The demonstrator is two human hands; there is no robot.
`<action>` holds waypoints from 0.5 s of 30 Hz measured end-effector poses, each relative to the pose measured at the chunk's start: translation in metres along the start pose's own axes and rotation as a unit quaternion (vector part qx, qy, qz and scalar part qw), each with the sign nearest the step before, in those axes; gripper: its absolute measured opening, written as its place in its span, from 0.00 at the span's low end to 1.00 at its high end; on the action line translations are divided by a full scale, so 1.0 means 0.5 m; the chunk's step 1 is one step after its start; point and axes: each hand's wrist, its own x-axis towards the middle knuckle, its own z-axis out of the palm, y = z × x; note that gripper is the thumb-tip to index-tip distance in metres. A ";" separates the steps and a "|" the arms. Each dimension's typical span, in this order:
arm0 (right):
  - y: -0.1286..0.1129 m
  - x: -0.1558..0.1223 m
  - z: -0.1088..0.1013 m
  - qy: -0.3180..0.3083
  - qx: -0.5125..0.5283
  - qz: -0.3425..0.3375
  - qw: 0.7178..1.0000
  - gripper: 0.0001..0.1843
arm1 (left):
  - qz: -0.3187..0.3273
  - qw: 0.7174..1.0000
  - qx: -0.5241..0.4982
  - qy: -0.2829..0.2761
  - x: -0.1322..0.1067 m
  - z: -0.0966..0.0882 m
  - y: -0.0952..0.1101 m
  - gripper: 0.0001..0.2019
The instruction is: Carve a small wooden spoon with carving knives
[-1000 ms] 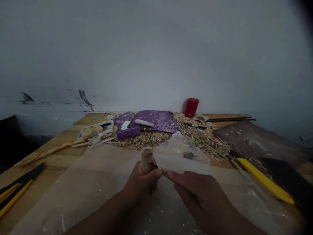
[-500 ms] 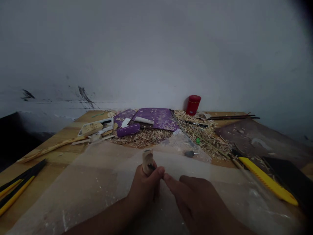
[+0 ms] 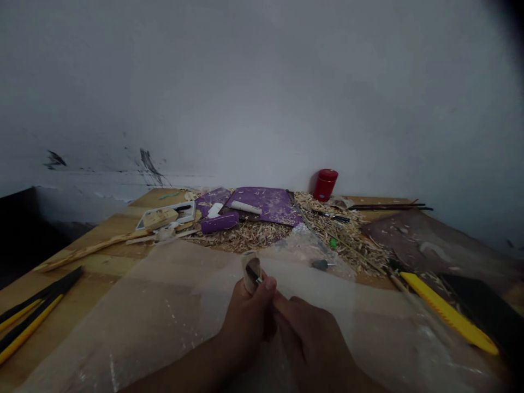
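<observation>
My left hand [image 3: 248, 319] is closed around a short pale wooden piece [image 3: 250, 270] that stands upright out of the fist. My right hand [image 3: 313, 341] sits right beside it, fingers pinched on a thin metal carving tool [image 3: 257, 277] whose tip rests against the side of the wood, by my left thumb. Both hands hover over a clear plastic sheet [image 3: 164, 305] spread across the wooden table [image 3: 102, 262].
Wood shavings [image 3: 327, 229] cover the back of the table around a purple mat [image 3: 270, 204], a red tin [image 3: 325, 184] and a white tray [image 3: 166, 215]. A yellow utility knife [image 3: 448, 311] lies right; yellow-black tools [image 3: 28, 316] lie left. A dark sheet [image 3: 434, 240] covers the right side.
My right hand has drawn in closer to the left hand, and the tool tip has moved onto the wood. The wooden piece has tilted slightly toward me.
</observation>
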 end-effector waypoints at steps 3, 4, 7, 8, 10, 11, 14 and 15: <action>0.003 0.002 -0.011 -0.015 0.133 0.102 0.986 0.16 | -0.002 0.999 -0.019 -0.032 0.004 -0.003 0.005 0.18; 0.007 0.000 -0.016 -0.016 0.160 0.123 0.979 0.16 | 0.002 0.999 -0.017 -0.039 0.007 -0.006 0.008 0.17; 0.030 -0.004 -0.035 -0.004 0.180 0.183 0.967 0.14 | 0.067 0.993 0.098 -0.001 0.027 -0.023 0.022 0.12; 0.040 -0.004 -0.041 0.003 0.184 0.215 0.959 0.14 | 0.104 0.981 0.164 0.031 0.037 -0.033 0.027 0.11; 0.062 -0.001 -0.048 0.013 0.208 0.287 0.935 0.16 | 0.177 0.934 0.290 0.110 0.062 -0.055 0.038 0.10; 0.074 0.002 -0.049 0.012 0.231 0.319 0.919 0.18 | 0.191 0.923 0.312 0.124 0.075 -0.067 0.043 0.09; 0.106 0.008 -0.035 0.001 0.260 0.358 0.897 0.19 | 0.208 0.894 0.373 0.138 0.110 -0.095 0.047 0.07; 0.115 0.008 -0.027 -0.003 0.264 0.365 0.893 0.18 | 0.208 0.887 0.389 0.134 0.118 -0.101 0.045 0.06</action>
